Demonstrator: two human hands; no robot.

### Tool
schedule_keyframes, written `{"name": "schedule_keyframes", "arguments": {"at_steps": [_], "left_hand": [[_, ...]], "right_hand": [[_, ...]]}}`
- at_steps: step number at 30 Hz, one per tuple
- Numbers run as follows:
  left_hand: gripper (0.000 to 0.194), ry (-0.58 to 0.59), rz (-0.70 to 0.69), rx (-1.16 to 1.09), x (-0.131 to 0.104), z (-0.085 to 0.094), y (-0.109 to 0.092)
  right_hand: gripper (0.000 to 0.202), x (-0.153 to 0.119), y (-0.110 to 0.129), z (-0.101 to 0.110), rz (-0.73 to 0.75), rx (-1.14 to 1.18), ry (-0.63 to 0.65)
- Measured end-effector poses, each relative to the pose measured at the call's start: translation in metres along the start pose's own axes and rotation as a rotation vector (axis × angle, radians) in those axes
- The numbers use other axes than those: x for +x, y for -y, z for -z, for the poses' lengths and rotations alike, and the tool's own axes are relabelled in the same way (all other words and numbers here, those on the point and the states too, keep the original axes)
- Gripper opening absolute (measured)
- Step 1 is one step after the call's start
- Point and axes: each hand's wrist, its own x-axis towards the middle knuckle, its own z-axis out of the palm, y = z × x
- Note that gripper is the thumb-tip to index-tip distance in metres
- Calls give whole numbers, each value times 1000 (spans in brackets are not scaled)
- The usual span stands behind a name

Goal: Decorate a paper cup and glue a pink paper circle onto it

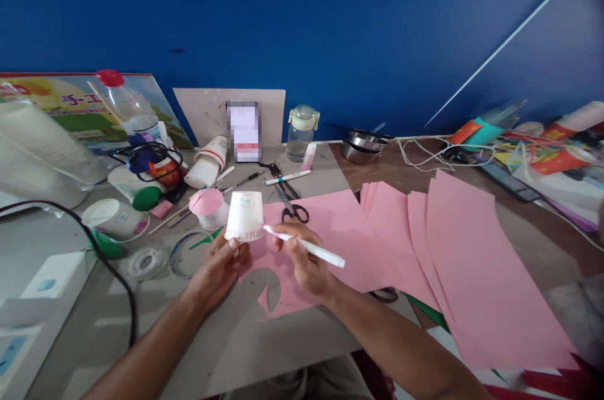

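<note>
My left hand (221, 265) grips a white paper cup (245, 211) by its rim, with the cup upside down. Short pink marks run along the lower edge of the cup, and a faint green print shows near its base. In my right hand (302, 255) is a white marker (321, 252), its pink tip close to the right side of the rim; whether it touches I cannot tell. Beneath both hands lies pink paper (330, 230) with a round piece cut out. Black-handled scissors (295, 212) rest on it, just beyond the cup.
Behind stand a propped phone (244, 133), a glass bottle (302, 134) and a glue stick (309, 156). To the left are a pink-topped cup (207, 207), a tape roll (147, 261) and a black cable (113, 268). Pink sheets (476, 274) spread to the right.
</note>
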Motion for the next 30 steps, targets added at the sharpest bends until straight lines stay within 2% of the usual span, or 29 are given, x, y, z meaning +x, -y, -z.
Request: {"name": "schedule_keyframes", "arguments": {"at_steps": [6,10,15,18,30], "left_hand": [[34,-108,-99,98,0,-8,0],[31,-122,-124,82,2,-9,2],[54,-155,-124,103,4,-8,5],[61,-150,-124,115,4,-8,5],[57,-134,-119,74,2,-9,3]], "right_hand": [[27,1,7,-2,39,-94,81],[28,2,8,-2,77,-159,125],[26,2,7,-2,120,-192,153],[26,2,7,-2,119,-191,162],[25,1,7,-1,49,-220,162]]}}
